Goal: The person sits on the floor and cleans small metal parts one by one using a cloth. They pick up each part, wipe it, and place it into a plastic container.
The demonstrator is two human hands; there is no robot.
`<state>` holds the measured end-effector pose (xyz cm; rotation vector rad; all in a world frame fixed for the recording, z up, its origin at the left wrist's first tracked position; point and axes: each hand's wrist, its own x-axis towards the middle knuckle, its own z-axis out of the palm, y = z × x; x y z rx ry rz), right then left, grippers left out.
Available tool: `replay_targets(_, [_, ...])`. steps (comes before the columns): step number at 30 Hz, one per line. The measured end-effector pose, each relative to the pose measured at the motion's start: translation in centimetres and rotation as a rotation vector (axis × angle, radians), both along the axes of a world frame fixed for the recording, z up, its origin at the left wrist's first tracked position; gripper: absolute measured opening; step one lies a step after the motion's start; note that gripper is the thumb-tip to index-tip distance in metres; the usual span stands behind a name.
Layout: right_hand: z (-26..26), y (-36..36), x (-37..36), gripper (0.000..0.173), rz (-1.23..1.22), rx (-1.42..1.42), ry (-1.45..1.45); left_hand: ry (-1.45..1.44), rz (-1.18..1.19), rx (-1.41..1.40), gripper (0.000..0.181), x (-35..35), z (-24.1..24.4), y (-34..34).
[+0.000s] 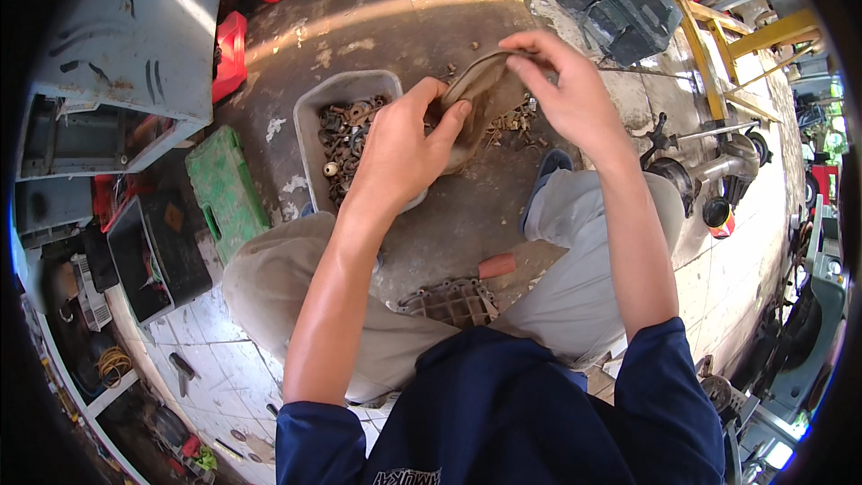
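A soiled brown cloth bag with a hemmed edge is stretched between my hands above the floor. My left hand pinches its near edge between thumb and fingers. At the far edge, the thumb and fingers of my right hand grip the fabric. Under and beside my left hand stands a grey plastic bin, holding many rusty bolts, nuts and small metal parts; my forearm and hand hide part of it. Beyond the cloth, a loose heap of small metal hardware lies on the stained floor.
Left of the bin lie a green plastic case and an open black box. A ribbed metal casting sits between my legs. Metal machine parts and a tin can are at right, below a black toolbox and yellow frame.
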<state>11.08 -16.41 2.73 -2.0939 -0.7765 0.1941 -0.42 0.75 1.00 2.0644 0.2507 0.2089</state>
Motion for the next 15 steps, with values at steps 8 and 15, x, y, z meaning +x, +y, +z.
replay_targets(8, [-8.2,-0.8,7.0,0.027,-0.194,-0.182,0.267,0.124,0.131,-0.48,0.021,0.9,-0.5,0.0])
replay_targets(15, [-29.6,-6.8,7.0,0.024,-0.267,-0.383,0.161,0.134,0.234,-0.905,0.015,1.7,-0.3,-0.1])
